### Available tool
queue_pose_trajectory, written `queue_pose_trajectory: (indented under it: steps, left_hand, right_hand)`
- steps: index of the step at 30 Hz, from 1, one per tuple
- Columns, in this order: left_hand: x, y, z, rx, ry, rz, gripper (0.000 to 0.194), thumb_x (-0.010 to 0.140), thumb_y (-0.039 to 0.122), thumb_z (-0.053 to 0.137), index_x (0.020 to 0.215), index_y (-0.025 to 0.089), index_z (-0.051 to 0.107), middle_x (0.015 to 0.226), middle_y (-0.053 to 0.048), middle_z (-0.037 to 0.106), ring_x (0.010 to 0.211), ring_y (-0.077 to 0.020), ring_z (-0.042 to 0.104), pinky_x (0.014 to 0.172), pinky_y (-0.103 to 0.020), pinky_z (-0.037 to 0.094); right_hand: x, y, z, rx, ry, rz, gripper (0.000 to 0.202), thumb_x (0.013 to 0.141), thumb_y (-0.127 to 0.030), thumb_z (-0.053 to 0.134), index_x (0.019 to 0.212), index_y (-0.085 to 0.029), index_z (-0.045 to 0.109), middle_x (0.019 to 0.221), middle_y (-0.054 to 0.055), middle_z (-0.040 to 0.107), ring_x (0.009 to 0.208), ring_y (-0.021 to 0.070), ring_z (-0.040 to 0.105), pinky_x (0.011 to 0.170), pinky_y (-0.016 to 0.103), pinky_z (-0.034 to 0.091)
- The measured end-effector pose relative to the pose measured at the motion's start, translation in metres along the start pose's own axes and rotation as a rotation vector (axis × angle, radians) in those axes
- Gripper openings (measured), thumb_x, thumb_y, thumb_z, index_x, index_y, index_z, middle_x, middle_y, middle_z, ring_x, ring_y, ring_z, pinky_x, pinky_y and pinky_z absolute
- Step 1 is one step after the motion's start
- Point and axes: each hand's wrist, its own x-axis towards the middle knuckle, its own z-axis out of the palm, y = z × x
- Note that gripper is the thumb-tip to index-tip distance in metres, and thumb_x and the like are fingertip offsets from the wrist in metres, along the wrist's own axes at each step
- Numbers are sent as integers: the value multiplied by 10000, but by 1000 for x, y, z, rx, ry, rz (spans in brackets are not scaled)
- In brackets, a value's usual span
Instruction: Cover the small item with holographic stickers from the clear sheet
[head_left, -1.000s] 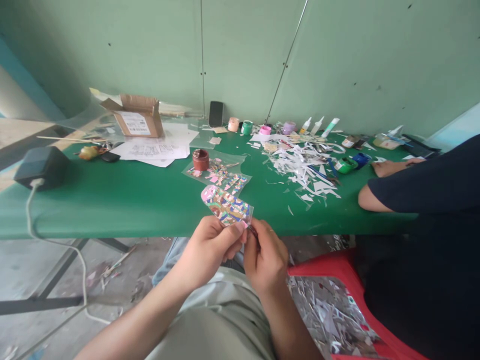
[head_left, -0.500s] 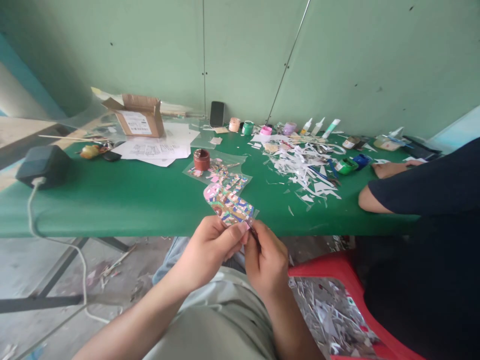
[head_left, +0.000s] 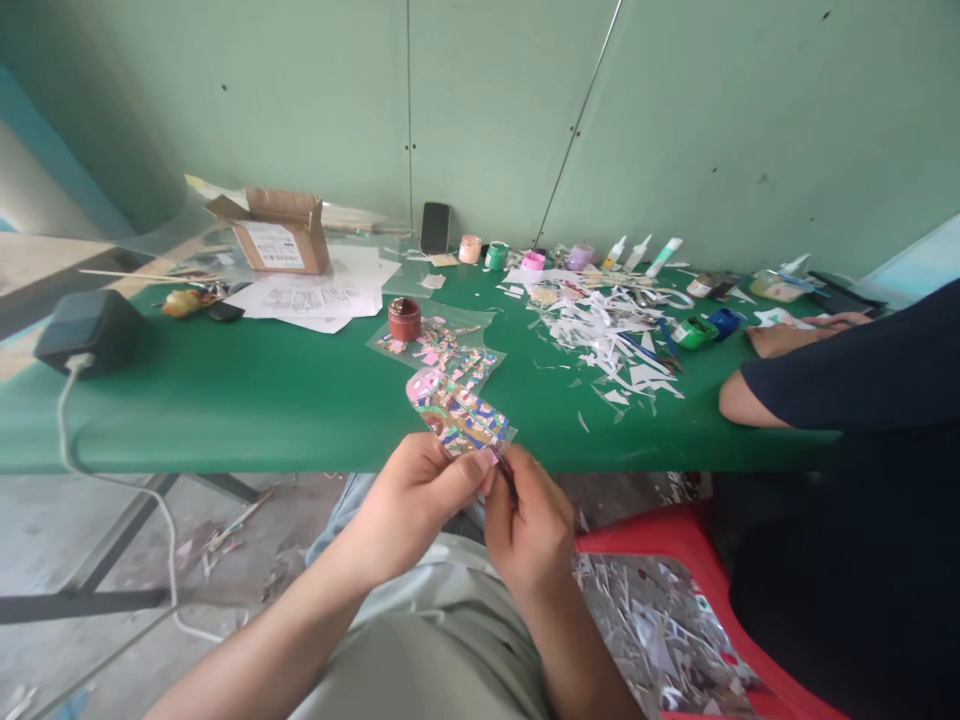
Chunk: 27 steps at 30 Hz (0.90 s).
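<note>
Between thumb and fingers, my left hand (head_left: 431,500) pinches a painted clear plastic piece (head_left: 461,415) with a pink end and a pattern of blue, brown, green and white patches. It is held up just over the table's front edge. My right hand (head_left: 532,520) is closed on a thin dark tool (head_left: 508,470), whose tip is at the lower right corner of the piece; most of it is hidden by the fingers, so its kind is unclear. Beyond the piece, a jar of brown paint (head_left: 404,319) stands on clear sheets with similar painted pieces (head_left: 472,365).
White paper scraps (head_left: 600,325) cover the table's right middle. Paint jars (head_left: 496,256), a phone (head_left: 435,228) and glue bottles (head_left: 664,256) line the back. A cardboard box (head_left: 281,245), papers (head_left: 322,300) and a power adapter (head_left: 88,330) lie left. A co-worker's arm (head_left: 795,370) rests at right.
The right fingers and the dark tool have shifted slightly at the piece's lower corner. At the far right, the co-worker's hand has moved a little, with a white piece showing by it.
</note>
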Motion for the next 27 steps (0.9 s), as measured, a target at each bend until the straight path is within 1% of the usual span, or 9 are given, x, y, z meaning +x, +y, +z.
queue_pose_trajectory:
  steps: [5,11,14,17,19,21,23,24,27]
  left_hand:
    - [-1,-2,-2,18,-42,-32,456,901,491,612,615,180,440,561,73,289,520,-66,205,485,-255,194]
    - [-3,-1,1,-67,-71,-105,461,872,547,614,625,174,502,483,74,328,464,-67,236,467,-256,185]
    - [-3,0,1,-71,-54,-122,448,874,526,601,624,157,554,469,53,389,448,-72,297,473,-257,217]
    - [-2,0,1,-94,40,-97,454,908,503,532,624,152,579,461,40,419,434,-78,323,474,-262,233]
    - [-1,-1,0,-102,127,-73,441,911,488,520,629,154,583,467,41,416,437,-80,327,470,-261,228]
    - [0,-1,0,-72,156,-66,433,900,487,533,629,153,586,470,41,415,444,-83,336,470,-261,228]
    - [0,-2,2,-24,123,-79,452,901,506,525,626,152,585,465,41,412,448,-85,336,473,-261,234]
    - [0,-3,3,1,99,-88,465,906,516,516,622,153,578,466,42,411,451,-85,334,475,-260,239]
    - [-1,-8,6,97,53,-123,504,929,540,488,605,158,544,485,45,405,467,-80,320,476,-254,244]
  right_hand:
    - [-1,0,0,3,-10,4,228,953,-123,434,1068,-194,616,772,59,721,674,199,710,606,267,530]
    - [1,2,-2,29,-10,-12,196,936,-106,454,999,-214,605,740,38,694,654,184,690,599,245,511]
    - [2,2,-3,65,-3,-15,170,921,-106,482,975,-209,606,726,36,688,638,176,677,587,238,499]
    - [3,1,-5,163,-13,25,184,921,-98,492,980,-211,625,735,23,699,645,155,676,606,225,502]
    - [2,0,-6,257,-4,109,184,937,-125,497,1001,-212,646,764,18,714,634,139,664,595,218,498]
    - [2,-1,-6,371,16,253,160,962,-206,511,1013,-207,663,720,-2,682,534,114,586,499,207,444]
    - [3,-2,-7,498,13,401,180,974,-313,528,975,-196,666,649,-28,610,456,93,476,420,203,358]
    - [4,-2,-7,555,3,456,213,973,-359,534,918,-193,656,620,-37,573,445,89,441,408,202,334]
    - [7,-1,-8,655,-22,529,305,965,-398,549,732,-202,563,559,-59,479,451,82,384,427,201,326]
